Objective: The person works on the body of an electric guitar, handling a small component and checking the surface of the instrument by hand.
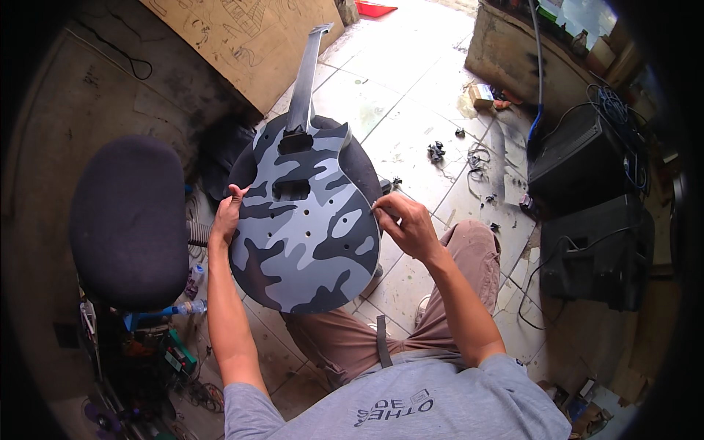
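Observation:
An electric guitar body [323, 268] in grey and black camouflage lies face up before me, its neck [301, 103] pointing away. Bare pickup cavities and several small holes show in its top. My left hand [229, 213] grips the body's left edge, thumb up along the side and fingers partly hidden beneath. At the right edge my right hand [405, 226] is closed, with thumb and forefinger pinched against the rim. Whatever lies between those fingertips is too small to make out. Under the guitar, a dark round seat [359, 165] partly shows.
A dark padded chair [132, 220] stands close on the left, with tools and cables below it. Black speaker-like boxes [594, 249] line the right side. Crumpled black scraps [436, 152] lie on the tiled floor [403, 125]. A drawn-on wooden board [220, 37] leans at the far left.

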Motion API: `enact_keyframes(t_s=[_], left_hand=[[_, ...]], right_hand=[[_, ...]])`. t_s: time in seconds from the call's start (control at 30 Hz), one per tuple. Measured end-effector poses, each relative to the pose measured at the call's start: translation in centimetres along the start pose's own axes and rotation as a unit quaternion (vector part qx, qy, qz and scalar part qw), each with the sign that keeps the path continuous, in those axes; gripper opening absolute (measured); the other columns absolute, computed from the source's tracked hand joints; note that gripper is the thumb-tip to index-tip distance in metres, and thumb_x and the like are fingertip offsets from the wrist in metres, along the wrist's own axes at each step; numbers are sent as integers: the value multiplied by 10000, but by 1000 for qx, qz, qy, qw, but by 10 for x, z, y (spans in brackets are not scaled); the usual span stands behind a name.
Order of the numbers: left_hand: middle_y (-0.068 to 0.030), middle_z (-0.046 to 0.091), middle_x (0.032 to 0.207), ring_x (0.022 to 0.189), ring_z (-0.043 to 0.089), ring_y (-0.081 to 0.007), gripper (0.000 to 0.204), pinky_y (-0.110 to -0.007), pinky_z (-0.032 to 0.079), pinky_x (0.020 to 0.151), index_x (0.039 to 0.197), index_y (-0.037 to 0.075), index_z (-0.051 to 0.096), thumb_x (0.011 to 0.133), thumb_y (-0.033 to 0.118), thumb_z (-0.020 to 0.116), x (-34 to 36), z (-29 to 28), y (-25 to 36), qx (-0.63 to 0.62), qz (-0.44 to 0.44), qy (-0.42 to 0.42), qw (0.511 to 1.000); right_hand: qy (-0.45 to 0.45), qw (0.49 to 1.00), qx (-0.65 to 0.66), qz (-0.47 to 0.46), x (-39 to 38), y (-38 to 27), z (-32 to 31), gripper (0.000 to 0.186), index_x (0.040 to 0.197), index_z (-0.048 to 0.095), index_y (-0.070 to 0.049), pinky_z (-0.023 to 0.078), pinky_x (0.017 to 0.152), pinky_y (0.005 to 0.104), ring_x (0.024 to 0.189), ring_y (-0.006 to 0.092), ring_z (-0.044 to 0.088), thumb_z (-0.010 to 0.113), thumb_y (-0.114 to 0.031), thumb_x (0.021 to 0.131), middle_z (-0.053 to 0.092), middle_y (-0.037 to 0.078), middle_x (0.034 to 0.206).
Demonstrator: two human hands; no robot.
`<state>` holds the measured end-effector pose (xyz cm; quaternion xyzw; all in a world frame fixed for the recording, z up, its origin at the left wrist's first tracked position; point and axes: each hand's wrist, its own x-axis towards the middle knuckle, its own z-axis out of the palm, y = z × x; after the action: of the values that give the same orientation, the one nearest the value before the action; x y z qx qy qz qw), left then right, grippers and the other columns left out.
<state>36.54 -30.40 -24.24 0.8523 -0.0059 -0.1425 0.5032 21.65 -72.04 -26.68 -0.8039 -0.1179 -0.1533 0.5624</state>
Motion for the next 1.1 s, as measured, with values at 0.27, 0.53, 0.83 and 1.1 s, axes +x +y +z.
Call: enact_keyframes(t_s=[0.27, 0.53, 0.83, 1.1], left_hand=[[-125, 711, 1300, 1187, 654, -197, 1040, -324, 493, 1054, 1451, -36, 601, 942, 849, 402, -3, 5, 7, -21, -1, -19, 1000], [-154, 696, 1336, 1236, 617, -199, 1086, -318, 452, 1090, 1462, -36, 592, 927, 880, 361, -1, 10, 10, 2, -13, -6, 1000], [-170, 685, 1363, 1281, 591, -213, 1073, -325, 421, 1121, 1459, -33, 597, 948, 871, 329, -7, 8, 14, 19, -14, -6, 1000], [-139, 689, 1340, 1243, 613, -194, 1088, -319, 449, 1092, 1465, -53, 579, 925, 874, 392, -7, 10, 15, -1, -16, -7, 1000]], right_hand=[[-22, 999, 31, -16, -17, -4, -10, 103, 1000, 688, -12, 553, 651, 358, 713, 251, 706, 705, -108, 964, 707, 119, 885], [-22, 1000, 11, -9, 11, 8, -7, 135, 1000, 684, -16, 553, 666, 379, 736, 280, 710, 689, -149, 980, 706, 132, 879], [-15, 997, 69, -23, -6, 7, -8, 117, 1010, 699, -12, 550, 670, 370, 728, 256, 709, 674, -122, 979, 713, 129, 865], [-45, 999, 5, -23, 26, 14, -5, 136, 1017, 695, -9, 556, 700, 390, 771, 285, 723, 683, -141, 984, 720, 147, 897]])
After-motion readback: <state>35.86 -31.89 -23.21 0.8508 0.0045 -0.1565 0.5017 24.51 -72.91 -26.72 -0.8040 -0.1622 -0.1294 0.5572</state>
